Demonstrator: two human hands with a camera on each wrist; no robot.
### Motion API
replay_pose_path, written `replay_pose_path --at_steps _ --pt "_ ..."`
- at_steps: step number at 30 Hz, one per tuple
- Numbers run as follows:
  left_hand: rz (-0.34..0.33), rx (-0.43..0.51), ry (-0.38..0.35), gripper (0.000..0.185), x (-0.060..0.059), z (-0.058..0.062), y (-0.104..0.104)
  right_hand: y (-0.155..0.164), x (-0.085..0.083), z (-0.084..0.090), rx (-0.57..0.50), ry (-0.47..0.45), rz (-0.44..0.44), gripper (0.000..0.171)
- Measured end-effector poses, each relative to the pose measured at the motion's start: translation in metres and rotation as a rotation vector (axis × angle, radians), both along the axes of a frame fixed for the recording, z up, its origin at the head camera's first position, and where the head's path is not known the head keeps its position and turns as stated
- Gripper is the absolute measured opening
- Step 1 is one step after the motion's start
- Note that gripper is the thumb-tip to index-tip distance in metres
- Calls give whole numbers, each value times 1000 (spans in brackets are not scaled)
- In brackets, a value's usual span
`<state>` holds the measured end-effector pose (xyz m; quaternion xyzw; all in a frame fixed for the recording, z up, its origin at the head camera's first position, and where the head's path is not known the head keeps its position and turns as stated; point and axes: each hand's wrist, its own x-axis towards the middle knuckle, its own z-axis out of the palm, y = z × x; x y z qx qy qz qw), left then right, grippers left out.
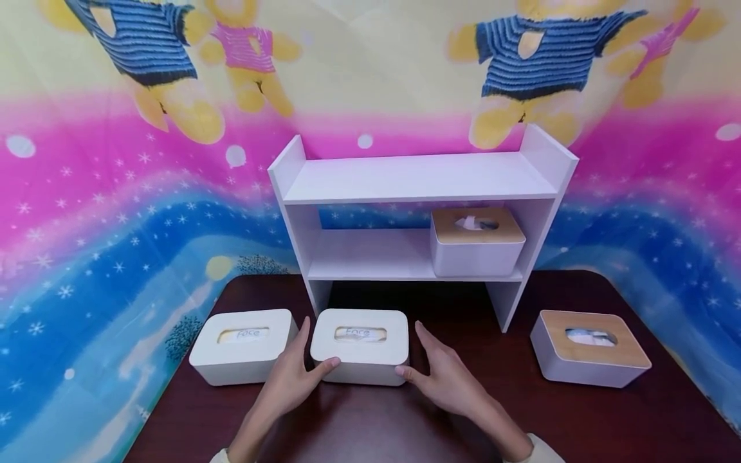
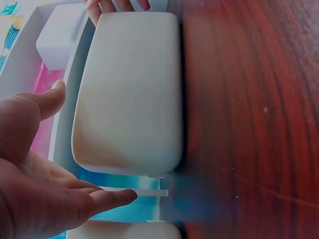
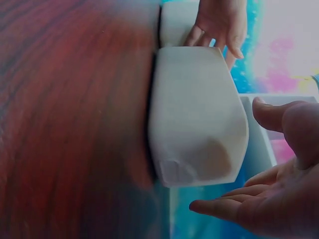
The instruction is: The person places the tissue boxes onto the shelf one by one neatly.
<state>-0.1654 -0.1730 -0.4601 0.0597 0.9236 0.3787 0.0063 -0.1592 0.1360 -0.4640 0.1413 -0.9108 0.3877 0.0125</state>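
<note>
A white tissue box (image 1: 359,347) with a white lid stands on the dark wooden table (image 1: 359,424), just in front of the shelf. My left hand (image 1: 305,355) flanks its left end, thumb tip at the lower front corner and fingers straight along the side. Opposite it, my right hand (image 1: 420,360) sits at the right end the same way. In the left wrist view the box (image 2: 129,89) lies between my spread left hand (image 2: 55,169) and the right fingertips (image 2: 117,5). The right wrist view shows the box (image 3: 197,114) beside my spread right hand (image 3: 259,189).
A second white box (image 1: 243,346) stands close to the left of the one between my hands. A wood-lidded box (image 1: 590,347) sits at the table's right. The white two-level shelf (image 1: 417,180) holds another wood-lidded box (image 1: 476,241) on its lower right. A colourful cloth hangs behind.
</note>
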Motion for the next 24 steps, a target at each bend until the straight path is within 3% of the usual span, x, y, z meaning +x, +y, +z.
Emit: replay_pose_path --at_steps 5,13,17,22,24 --pt "-8 7 14 109 1 -9 -4 -11 0 -10 -43 6 4 94" --pt "-71 25 195 91 -6 -34 -11 -16 3 -17 -61 42 6 90" --pt "-118 39 261 84 -11 -38 -13 -16 3 -15 -64 47 3 88" --pt "-107 68 192 81 -14 -28 -9 -17 2 -14 -74 36 -12 86" --pt "-86 79 118 80 -13 -20 -5 -16 1 -13 -78 21 -25 85"
